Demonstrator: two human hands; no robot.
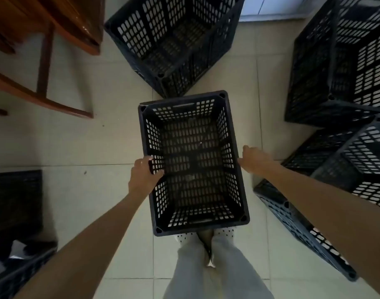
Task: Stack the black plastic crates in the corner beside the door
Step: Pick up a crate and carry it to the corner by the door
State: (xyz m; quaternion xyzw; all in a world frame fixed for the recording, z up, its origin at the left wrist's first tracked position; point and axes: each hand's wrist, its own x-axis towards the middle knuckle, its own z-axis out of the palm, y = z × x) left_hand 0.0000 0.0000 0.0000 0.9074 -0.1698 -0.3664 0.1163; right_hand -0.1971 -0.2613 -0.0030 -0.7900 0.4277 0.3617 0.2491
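Note:
A black perforated plastic crate [193,162] is upright and open-topped in the middle of the view, above my feet. My left hand [144,175] grips its left rim, fingers curled over the edge into the crate. My right hand [254,159] is pressed against the outside of the right rim; its fingers are hidden behind the wall. A second black crate [176,39] stands on the floor just beyond it. More black crates are piled at the right, a tall one [344,61] and a tilted one [344,167] below it.
A wooden chair or table frame [44,50] occupies the upper left. Another dark crate [16,223] with some items sits at the lower left. A flat crate piece [303,229] lies at the lower right. Pale floor tiles [87,143] show between them.

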